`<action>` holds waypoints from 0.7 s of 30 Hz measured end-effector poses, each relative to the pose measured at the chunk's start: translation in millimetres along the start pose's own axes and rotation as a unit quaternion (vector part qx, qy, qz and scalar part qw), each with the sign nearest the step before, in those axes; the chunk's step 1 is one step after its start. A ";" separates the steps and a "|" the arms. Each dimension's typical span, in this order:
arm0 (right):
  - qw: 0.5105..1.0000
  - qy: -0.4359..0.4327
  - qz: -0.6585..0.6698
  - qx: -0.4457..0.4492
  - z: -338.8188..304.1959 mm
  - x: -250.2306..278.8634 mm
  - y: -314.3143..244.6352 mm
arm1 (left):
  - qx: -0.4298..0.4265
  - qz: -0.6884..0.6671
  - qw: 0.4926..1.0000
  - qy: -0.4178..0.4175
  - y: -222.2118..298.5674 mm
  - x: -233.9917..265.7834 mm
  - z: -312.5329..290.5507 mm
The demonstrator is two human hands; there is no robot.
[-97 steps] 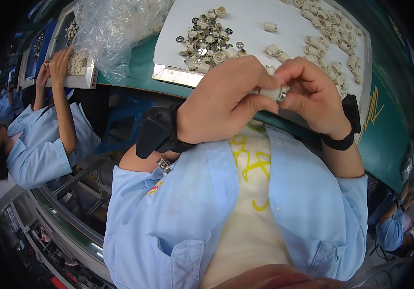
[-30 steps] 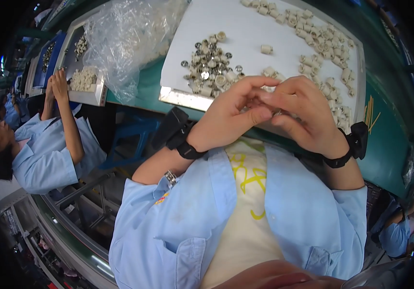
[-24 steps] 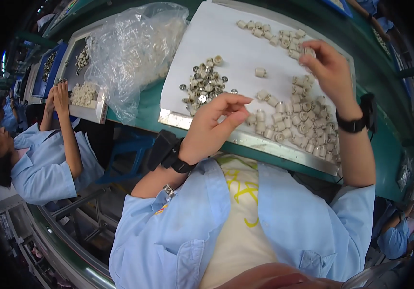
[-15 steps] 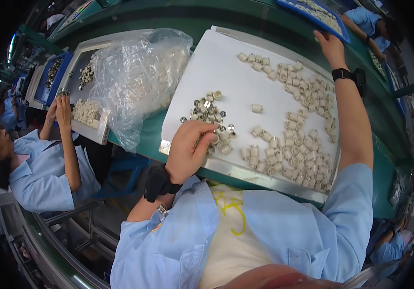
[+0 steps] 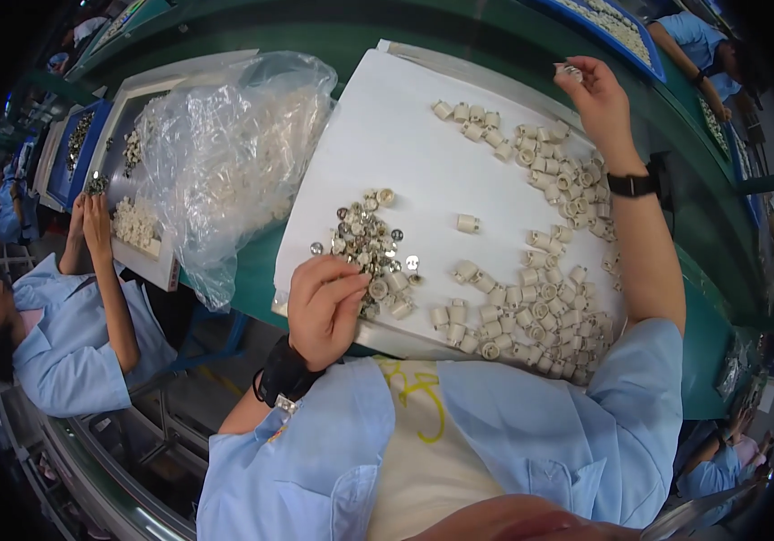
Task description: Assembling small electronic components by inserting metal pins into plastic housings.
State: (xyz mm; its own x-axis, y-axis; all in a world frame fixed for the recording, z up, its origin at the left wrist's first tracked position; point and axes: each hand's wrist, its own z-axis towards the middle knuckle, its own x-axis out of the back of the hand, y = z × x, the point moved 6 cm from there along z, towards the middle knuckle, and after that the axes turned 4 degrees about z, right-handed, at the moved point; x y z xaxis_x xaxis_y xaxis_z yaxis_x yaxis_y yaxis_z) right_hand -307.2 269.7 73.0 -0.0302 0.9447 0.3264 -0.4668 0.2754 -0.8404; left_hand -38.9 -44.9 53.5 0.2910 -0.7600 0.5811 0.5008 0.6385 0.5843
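left hand: the bare left hand [image 5: 325,307] bends over the near left corner of the shallow white-lined tray with a metal rim [image 5: 414,162], fingertips against the near side of the mixed pile of silvery metal discs and cream parts [image 5: 364,236]; thumb and fingers are drawn near each other (whether a part sits between them, i cannot tell).
right hand: the bare right hand [image 5: 592,90] is raised beyond the tray's far edge, toward the far right corner, thumb and fingers pinched on a small whitish, silvery piece [image 5: 571,72] (its exact shape is too small to read).
cream sockets: many short, cream, cylindrical sockets [image 5: 545,316] lie in a loose band from the tray's far edge down its right side to the near right corner; a lone cream socket [image 5: 468,223] rests between that band and the mixed pile.
bag: a clear crinkled plastic bag of pale parts [image 5: 233,153] lies just beside the tray's left edge.
bench: the dark green bench [image 5: 486,32] carries both, and a blue rectangular tray of pale parts [image 5: 605,25] stands past the far right corner.
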 end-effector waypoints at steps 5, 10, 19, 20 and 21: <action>0.979 -0.157 -0.081 0.099 -87.6 -69.6 -135.8 | 0.093 -0.145 0.985 0.008 7.8 0.0 4.6; 0.948 -0.224 0.174 0.145 -140.2 -89.6 -182.4 | 0.221 -0.395 0.890 -0.062 33.0 -13.1 13.7; 0.938 -0.198 0.038 0.281 -187.0 -103.0 -227.7 | 0.220 -0.601 0.756 -0.138 73.4 -16.3 12.8; 0.938 -0.198 0.039 0.281 -191.1 -103.9 -229.1 | 0.221 -0.600 0.756 -0.138 74.2 -14.5 9.1; 0.941 -0.174 0.033 0.289 -194.6 -100.4 -230.3 | 0.217 -0.610 0.752 -0.125 74.6 -12.9 6.7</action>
State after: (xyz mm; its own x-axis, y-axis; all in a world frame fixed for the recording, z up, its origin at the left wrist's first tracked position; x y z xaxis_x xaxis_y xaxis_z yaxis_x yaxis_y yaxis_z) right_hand -24.6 146.0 149.5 -0.3161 0.8132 0.4886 -0.8537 -0.0192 -0.5204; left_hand -10.8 13.3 93.4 -0.3582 -0.8005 -0.4805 -0.0573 -0.4949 0.8671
